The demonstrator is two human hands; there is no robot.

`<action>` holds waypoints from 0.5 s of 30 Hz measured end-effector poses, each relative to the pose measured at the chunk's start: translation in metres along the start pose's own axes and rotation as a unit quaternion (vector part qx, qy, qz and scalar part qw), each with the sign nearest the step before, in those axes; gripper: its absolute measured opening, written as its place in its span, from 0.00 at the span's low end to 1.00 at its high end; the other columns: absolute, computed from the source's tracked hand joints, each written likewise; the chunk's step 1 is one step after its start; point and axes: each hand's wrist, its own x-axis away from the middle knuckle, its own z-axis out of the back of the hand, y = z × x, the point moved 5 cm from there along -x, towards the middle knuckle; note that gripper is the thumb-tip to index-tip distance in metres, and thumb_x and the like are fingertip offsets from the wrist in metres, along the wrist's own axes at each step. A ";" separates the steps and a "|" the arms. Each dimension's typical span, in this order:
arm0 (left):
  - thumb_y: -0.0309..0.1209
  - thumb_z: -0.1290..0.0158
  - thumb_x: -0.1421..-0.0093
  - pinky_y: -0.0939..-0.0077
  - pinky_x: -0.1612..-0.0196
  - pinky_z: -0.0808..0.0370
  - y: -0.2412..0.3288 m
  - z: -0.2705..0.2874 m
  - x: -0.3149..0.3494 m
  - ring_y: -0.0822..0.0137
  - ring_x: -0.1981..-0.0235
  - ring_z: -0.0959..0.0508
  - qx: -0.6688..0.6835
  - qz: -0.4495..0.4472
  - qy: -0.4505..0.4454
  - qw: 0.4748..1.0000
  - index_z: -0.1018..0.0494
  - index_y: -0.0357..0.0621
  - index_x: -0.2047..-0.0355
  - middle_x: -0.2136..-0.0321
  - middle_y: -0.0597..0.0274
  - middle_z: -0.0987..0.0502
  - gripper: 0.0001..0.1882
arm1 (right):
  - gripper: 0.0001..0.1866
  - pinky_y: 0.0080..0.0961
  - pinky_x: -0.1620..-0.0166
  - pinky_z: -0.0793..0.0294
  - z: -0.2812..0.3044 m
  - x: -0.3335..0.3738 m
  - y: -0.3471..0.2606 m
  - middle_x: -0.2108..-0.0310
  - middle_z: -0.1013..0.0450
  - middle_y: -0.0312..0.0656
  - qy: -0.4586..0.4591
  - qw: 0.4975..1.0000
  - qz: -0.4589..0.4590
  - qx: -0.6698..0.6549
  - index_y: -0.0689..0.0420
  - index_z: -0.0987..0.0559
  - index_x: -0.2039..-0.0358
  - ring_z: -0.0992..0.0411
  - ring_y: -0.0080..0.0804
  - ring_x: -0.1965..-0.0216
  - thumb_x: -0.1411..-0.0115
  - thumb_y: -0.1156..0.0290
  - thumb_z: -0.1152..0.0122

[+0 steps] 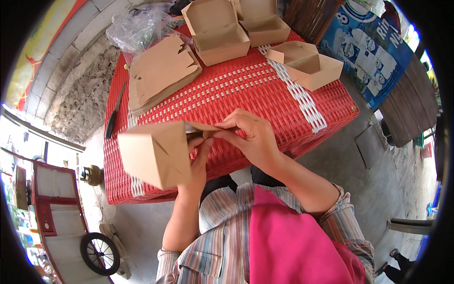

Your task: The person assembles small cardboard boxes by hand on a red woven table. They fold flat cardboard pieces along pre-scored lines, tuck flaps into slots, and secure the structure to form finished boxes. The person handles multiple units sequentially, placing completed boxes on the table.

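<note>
A brown cardboard food box (161,154), partly folded, is held up over the near left part of the red woven table (236,102). My left hand (201,154) grips it at its right end, some of the fingers hidden inside the box. With thumb and forefinger, my right hand (250,137) pinches the edge of a flap on that same end. Both hands meet there, and the far fingertips of the left are partly covered. Beyond them lies a stack of flat cardboard box blanks (161,75).
Three folded boxes stand open on the table: one at the far middle (220,42), another behind it (265,23), a third at the right (314,68). A dark-handled knife (113,116) lies along the left edge. Behind the stack sits a clear plastic bag (139,31).
</note>
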 end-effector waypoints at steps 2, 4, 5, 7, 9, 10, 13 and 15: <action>0.25 0.37 0.44 0.79 0.65 0.29 -0.007 -0.001 -0.006 0.74 0.71 0.26 0.065 0.116 -0.018 0.991 0.21 0.36 0.68 0.73 0.63 0.22 0.06 | 0.07 0.22 0.65 0.26 0.000 -0.001 0.012 0.69 0.24 0.42 0.000 0.999 -0.042 -0.029 0.62 0.20 0.66 0.24 0.28 0.68 0.46 0.80 0.33; 0.22 0.37 0.45 0.84 0.67 0.30 -0.001 -0.001 -0.008 0.80 0.73 0.27 0.084 0.187 -0.031 0.978 0.21 0.35 0.69 0.75 0.65 0.22 0.04 | 0.06 0.22 0.65 0.26 0.000 -0.001 0.018 0.69 0.24 0.42 -0.003 0.996 -0.073 -0.041 0.63 0.21 0.67 0.25 0.27 0.68 0.46 0.80 0.33; 0.22 0.37 0.44 0.84 0.67 0.30 0.001 -0.002 -0.008 0.79 0.73 0.27 0.079 0.199 -0.035 0.976 0.21 0.34 0.69 0.74 0.65 0.22 0.04 | 0.05 0.21 0.65 0.26 0.003 0.000 0.017 0.69 0.24 0.41 -0.005 0.996 -0.084 -0.038 0.63 0.21 0.67 0.25 0.27 0.68 0.45 0.80 0.33; 0.22 0.37 0.44 0.84 0.67 0.29 0.001 -0.004 -0.006 0.79 0.72 0.26 0.066 0.227 -0.041 0.971 0.21 0.34 0.69 0.74 0.65 0.22 0.04 | 0.04 0.23 0.66 0.26 0.003 0.000 0.019 0.70 0.24 0.42 -0.001 0.996 -0.081 -0.046 0.63 0.21 0.68 0.25 0.29 0.70 0.45 0.79 0.34; 0.21 0.38 0.44 0.84 0.67 0.29 0.003 -0.003 -0.007 0.79 0.72 0.26 0.026 0.197 -0.048 0.979 0.21 0.33 0.68 0.74 0.65 0.22 0.04 | 0.04 0.27 0.69 0.27 0.002 0.001 0.019 0.71 0.25 0.42 0.012 0.996 -0.052 -0.067 0.61 0.21 0.68 0.25 0.35 0.72 0.44 0.79 0.35; 0.21 0.38 0.44 0.85 0.67 0.29 0.004 -0.002 -0.006 0.79 0.72 0.26 0.022 0.195 -0.047 0.979 0.21 0.33 0.68 0.74 0.65 0.22 0.04 | 0.04 0.27 0.68 0.26 0.002 0.001 0.019 0.71 0.25 0.42 0.006 0.997 -0.049 -0.060 0.62 0.21 0.68 0.24 0.36 0.71 0.44 0.79 0.35; 0.20 0.38 0.44 0.85 0.66 0.29 0.000 -0.001 -0.002 0.78 0.72 0.25 0.057 0.212 -0.033 0.975 0.21 0.33 0.68 0.73 0.64 0.21 0.04 | 0.04 0.27 0.67 0.25 0.002 0.000 0.014 0.71 0.25 0.42 -0.011 0.998 -0.032 -0.055 0.62 0.21 0.69 0.24 0.36 0.70 0.45 0.80 0.35; 0.19 0.38 0.44 0.85 0.66 0.28 -0.003 -0.001 -0.001 0.77 0.71 0.25 0.105 0.215 -0.019 0.971 0.22 0.32 0.67 0.72 0.64 0.21 0.05 | 0.04 0.28 0.66 0.25 0.003 0.002 0.012 0.70 0.26 0.43 -0.020 0.998 -0.007 -0.066 0.63 0.21 0.68 0.24 0.38 0.69 0.45 0.81 0.36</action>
